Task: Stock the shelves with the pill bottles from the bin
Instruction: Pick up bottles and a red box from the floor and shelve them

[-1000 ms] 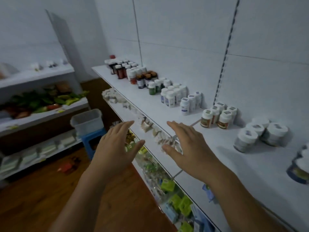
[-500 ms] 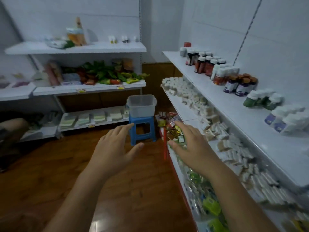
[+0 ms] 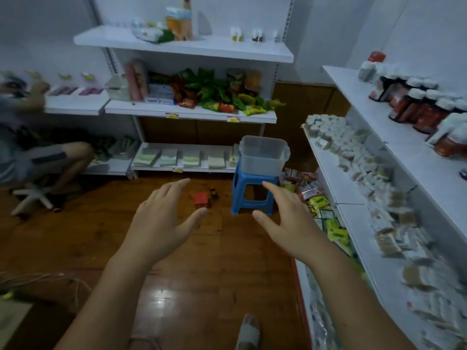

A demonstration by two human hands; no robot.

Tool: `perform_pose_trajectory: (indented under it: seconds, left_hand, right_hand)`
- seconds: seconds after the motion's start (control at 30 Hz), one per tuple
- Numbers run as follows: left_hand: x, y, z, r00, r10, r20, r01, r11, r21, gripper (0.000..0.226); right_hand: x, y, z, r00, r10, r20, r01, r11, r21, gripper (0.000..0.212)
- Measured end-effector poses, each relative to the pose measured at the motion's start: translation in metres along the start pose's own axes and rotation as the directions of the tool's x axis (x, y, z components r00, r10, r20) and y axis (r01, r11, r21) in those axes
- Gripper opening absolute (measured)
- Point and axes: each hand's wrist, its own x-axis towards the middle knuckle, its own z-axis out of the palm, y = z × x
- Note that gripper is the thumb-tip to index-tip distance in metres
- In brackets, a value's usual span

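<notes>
A translucent plastic bin (image 3: 263, 156) stands on a small blue stool (image 3: 250, 195) ahead of me; I cannot see what is inside it. Pill bottles (image 3: 417, 102) with white caps, several of them dark red, line the top white shelf (image 3: 394, 137) on my right. My left hand (image 3: 161, 221) and my right hand (image 3: 290, 221) hover in the air in front of me, palms down, fingers spread and straight, holding nothing. Both hands are short of the stool and bin.
The shelf below the bottles carries many small wrapped packets (image 3: 366, 173). Colourful snack bags (image 3: 313, 195) sit low on the right. A far shelving unit (image 3: 192, 114) holds packaged goods. A seated person (image 3: 38, 157) is at the left. A small red object (image 3: 201, 199) lies on the wooden floor.
My view has swung left, away from the right-hand shelf toward the bin on the stool. Both hands stay empty and spread, now over the floor instead of the shelf edge.
</notes>
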Motion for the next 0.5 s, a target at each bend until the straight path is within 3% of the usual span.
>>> perform_pose_trajectory:
  seconds: [0.5]
  left_hand:
    - [0.234,-0.012,0.061,0.998,-0.06,0.035,0.059,0.998,0.035,0.082]
  right_hand:
    - [0.272,0.058,0.0,0.989,-0.1,0.111,0.089,0.992,0.094,0.072]
